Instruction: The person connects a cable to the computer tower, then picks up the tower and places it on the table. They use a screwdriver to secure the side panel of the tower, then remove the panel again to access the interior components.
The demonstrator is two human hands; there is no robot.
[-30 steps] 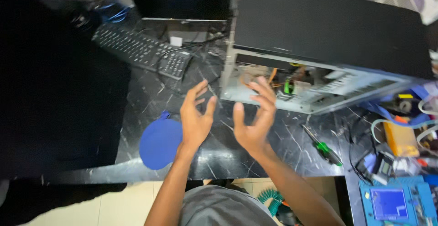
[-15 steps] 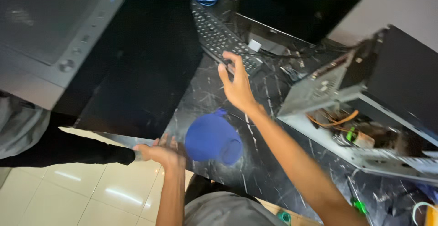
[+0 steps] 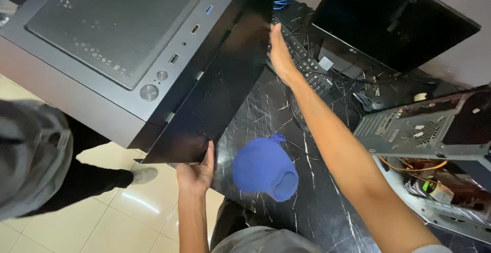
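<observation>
Hands on the dark side panel of a computer case

Left hand (image 3: 197, 171) sits at lower centre of the frame, its grip closed over the near corner of a dark side panel (image 3: 217, 94), thumb on top and fingers underneath. Right hand (image 3: 280, 53) reaches to the upper centre and lies flat and open against the far edge of the same panel, fingers straight; it presses on the edge rather than wrapping it. The panel runs slantwise from lower centre up to the top of the frame, lying against the side of a black computer case (image 3: 112, 43) that fills the upper left, with a mesh top, round buttons and a row of ports along its edge.

Just right of the panel is the black marbled desk (image 3: 317, 202). A blue cloth (image 3: 266, 168) lies on it, near the left hand but apart from it. Under the right wrist lies a black keyboard (image 3: 309, 66), and behind it, at upper right, stands a dark monitor (image 3: 394, 23). An opened grey computer case (image 3: 429, 145) with orange wiring inside lies at the right edge. At lower left another person's grey sleeve (image 3: 30, 161) and a shoe (image 3: 143, 175) show above the pale tiled floor (image 3: 128, 217).
</observation>
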